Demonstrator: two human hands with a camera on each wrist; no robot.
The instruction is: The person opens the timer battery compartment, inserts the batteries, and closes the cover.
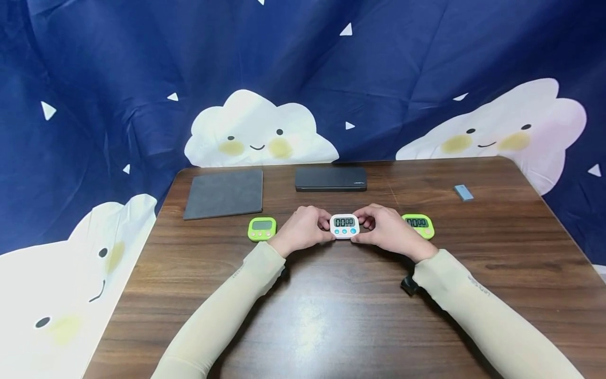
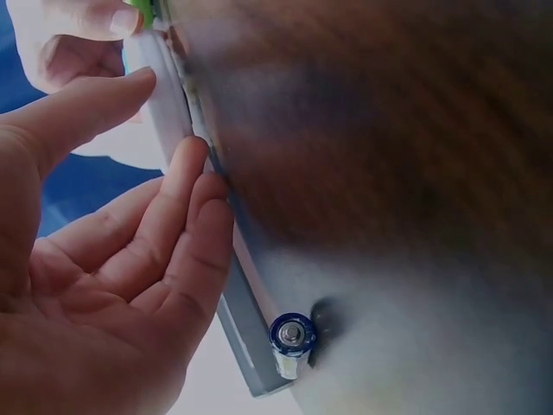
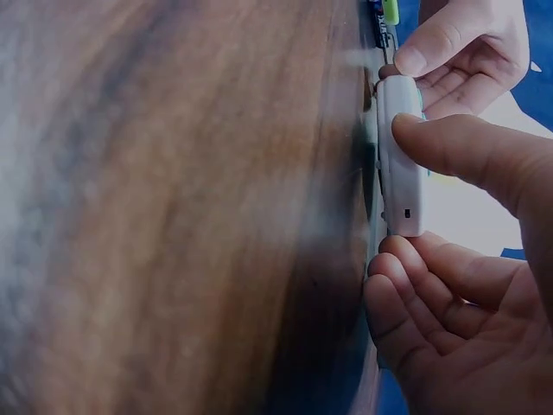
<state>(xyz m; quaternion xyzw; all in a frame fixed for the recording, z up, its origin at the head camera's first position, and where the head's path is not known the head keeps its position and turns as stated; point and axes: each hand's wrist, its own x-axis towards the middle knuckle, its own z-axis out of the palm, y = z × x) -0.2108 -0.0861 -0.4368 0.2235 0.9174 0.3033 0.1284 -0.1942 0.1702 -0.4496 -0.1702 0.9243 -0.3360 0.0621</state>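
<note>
A white digital timer [image 1: 344,226] lies on the table between both hands, its display reading 00:00 above several blue buttons. My left hand [image 1: 304,227] pinches its left side between thumb and fingers. On the opposite side my right hand [image 1: 392,229] pinches it the same way. The right wrist view shows the timer's white edge [image 3: 403,160] close to the tabletop. A green timer [image 1: 262,229] with a blank display sits left of the left hand. Another green timer [image 1: 418,225], its display lit, is partly covered by the right hand.
At the back are a flat dark grey board [image 1: 226,193] and a black case [image 1: 331,179]. A small blue-grey block [image 1: 463,192] lies at the back right. In the left wrist view, a battery [image 2: 292,337] rests on the wooden table [image 1: 303,337] near the left hand.
</note>
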